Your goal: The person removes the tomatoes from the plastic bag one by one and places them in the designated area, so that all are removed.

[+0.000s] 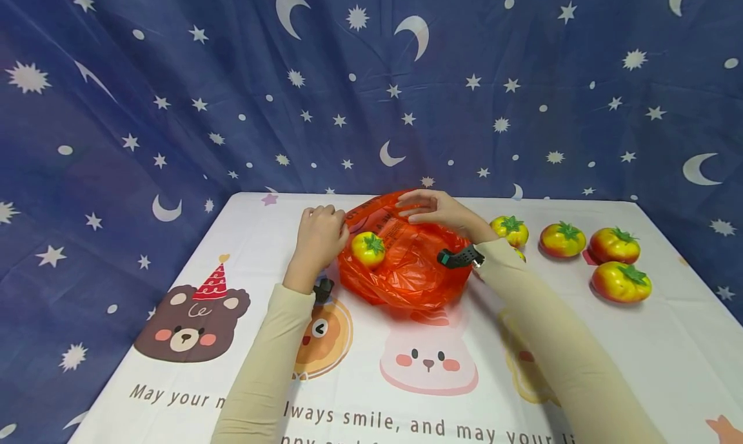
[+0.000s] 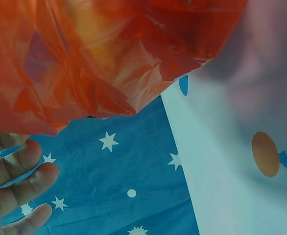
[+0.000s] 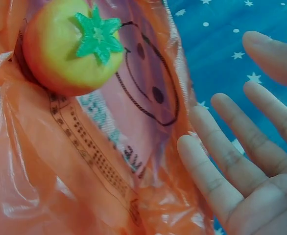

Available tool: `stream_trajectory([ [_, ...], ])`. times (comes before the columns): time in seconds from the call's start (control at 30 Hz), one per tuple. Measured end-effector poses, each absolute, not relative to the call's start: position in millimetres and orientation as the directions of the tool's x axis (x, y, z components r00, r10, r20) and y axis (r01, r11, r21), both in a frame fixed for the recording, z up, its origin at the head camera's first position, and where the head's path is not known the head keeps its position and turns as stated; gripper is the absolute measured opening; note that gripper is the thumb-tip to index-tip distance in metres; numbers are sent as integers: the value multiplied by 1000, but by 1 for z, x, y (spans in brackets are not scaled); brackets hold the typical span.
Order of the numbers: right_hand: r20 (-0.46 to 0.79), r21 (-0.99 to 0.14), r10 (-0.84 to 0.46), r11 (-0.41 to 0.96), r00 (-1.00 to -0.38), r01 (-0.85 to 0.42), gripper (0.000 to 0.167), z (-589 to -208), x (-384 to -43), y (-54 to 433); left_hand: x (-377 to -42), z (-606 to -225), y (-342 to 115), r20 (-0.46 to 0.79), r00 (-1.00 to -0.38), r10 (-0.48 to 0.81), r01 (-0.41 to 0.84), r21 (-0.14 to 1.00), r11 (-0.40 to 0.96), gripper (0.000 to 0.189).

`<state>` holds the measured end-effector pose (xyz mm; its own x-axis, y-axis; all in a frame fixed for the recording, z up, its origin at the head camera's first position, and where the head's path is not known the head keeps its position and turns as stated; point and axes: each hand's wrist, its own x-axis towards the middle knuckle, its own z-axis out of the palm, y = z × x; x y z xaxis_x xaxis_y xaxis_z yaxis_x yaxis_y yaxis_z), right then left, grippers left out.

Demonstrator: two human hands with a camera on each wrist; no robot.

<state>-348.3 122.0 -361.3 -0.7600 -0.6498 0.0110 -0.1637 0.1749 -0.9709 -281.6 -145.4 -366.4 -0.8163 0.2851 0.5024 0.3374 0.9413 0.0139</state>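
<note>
A red plastic bag [image 1: 415, 279] lies spread open on the table, its mouth facing up. One yellow-and-red tomato [image 1: 368, 250] with a green leafy top sits inside the bag, on its left side. At the bag's left rim, my left hand [image 1: 321, 239] grips the plastic with curled fingers; the left wrist view shows the bag [image 2: 109, 63] hanging above several fingers. My right hand [image 1: 436, 210] is over the far right rim, fingers extended and holding nothing. In the right wrist view its fingertips [image 3: 188, 144] are beside the bag's edge, and contact is unclear.
Several more tomatoes [image 1: 562, 241] stand on the table to the right, one partly hidden by the right wrist. The white printed tablecloth [image 1: 342, 424] covers the table. A dark blue curtain [image 1: 371, 95] with stars and moons hangs behind the far edge.
</note>
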Motion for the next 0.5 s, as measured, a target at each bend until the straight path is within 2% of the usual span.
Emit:
stream_trajectory([
  [0.5, -14, -990, -655, 117, -755, -83, 45, -388, -355, 99, -281, -367, -146, 510, -809, 292, 343, 6, 939, 15],
])
